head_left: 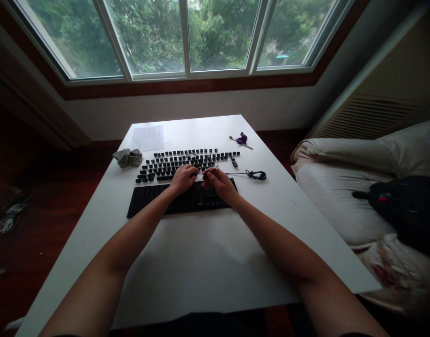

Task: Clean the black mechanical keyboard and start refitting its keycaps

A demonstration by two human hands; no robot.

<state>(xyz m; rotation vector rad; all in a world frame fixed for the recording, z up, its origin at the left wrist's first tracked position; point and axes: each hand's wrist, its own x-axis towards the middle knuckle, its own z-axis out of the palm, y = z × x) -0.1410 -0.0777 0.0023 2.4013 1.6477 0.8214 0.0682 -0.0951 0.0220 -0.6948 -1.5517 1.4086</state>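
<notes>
A black keyboard base [148, 199], stripped of its keycaps, lies across the middle of the white table [208, 262]. Beyond it, loose black keycaps [169, 164] are laid out in rows. My left hand [181, 180] is over the base's far edge, its fingers closed near a small dark piece that I cannot make out clearly. Close beside it, my right hand [219, 182] is closed around a thin stick-like tool [215, 167], whose tip pokes out above the fingers. Whatever lies between the two sets of fingertips is too small to tell.
A coiled black cable [256, 175] lies right of the keycaps. Farther back are a brush-like stick [248, 146] with a purple bundle [242, 138], a printed sheet [148, 138] and a crumpled grey cloth [128, 157]. A pale sofa [327, 196] stands at the right.
</notes>
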